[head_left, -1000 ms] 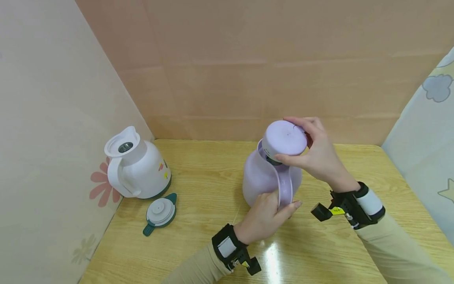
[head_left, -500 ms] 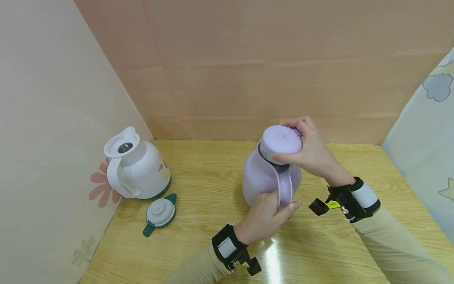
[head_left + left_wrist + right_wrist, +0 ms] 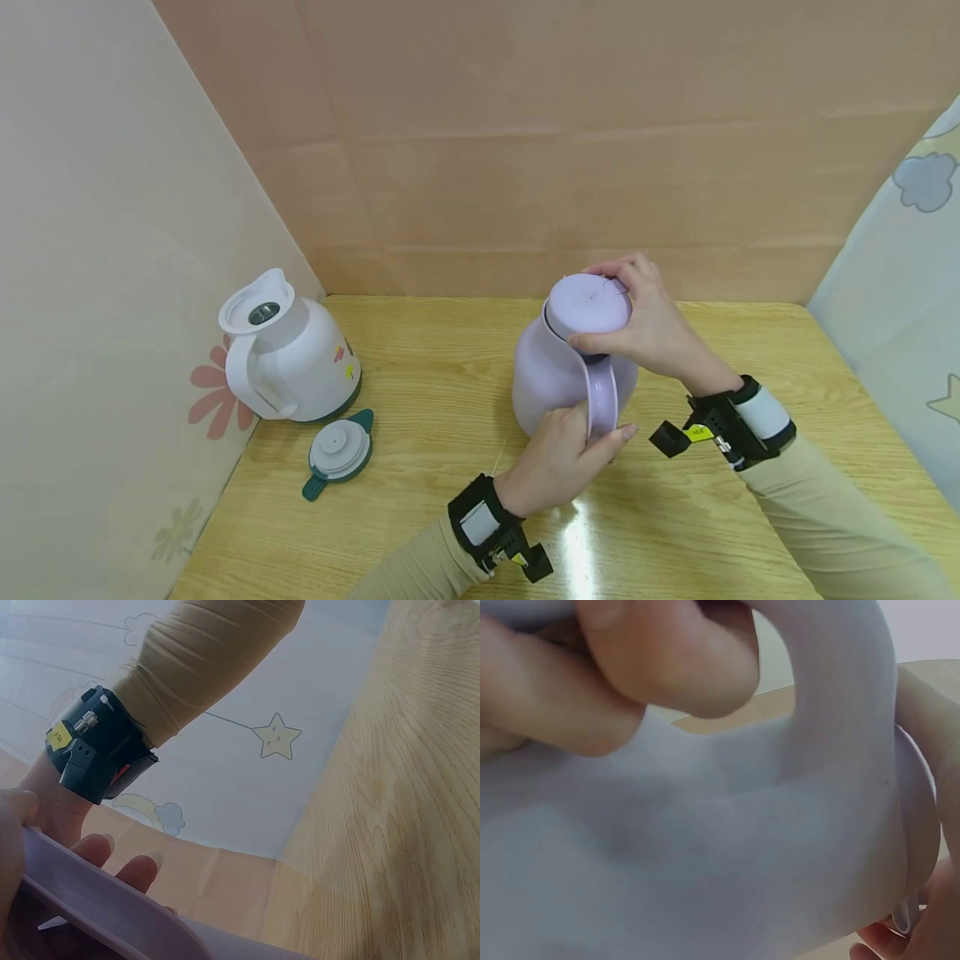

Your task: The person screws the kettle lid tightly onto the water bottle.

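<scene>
My right wrist view is almost wholly filled by the lilac jug's (image 3: 727, 847) wall and handle, with only fingers (image 3: 667, 652) curled at the top, so it tells me little about the rim. My left wrist view catches just a strip of the handle (image 3: 112, 904) with fingertips behind it, and the jug's body is cut off below. Whether anything is inside the lilac jug (image 3: 558, 375) I cannot tell, since the lid (image 3: 588, 304) covers its mouth. From the head view, my right hand (image 3: 645, 321) grips that lid from above and the side, fingers and thumb curled round its edge, and the lid sits at a slight tilt on the neck. My left hand (image 3: 558, 462) is closed round the lower part of the handle, directly below my right hand, holding the jug upright on the wooden table (image 3: 420, 517). Well off to the left of both hands stands a white jug (image 3: 288, 350), its mouth uncovered; its inside is too dark to make out. Its green-rimmed lid (image 3: 339, 450) lies flat on the table just in front of it, apart from my left hand.
</scene>
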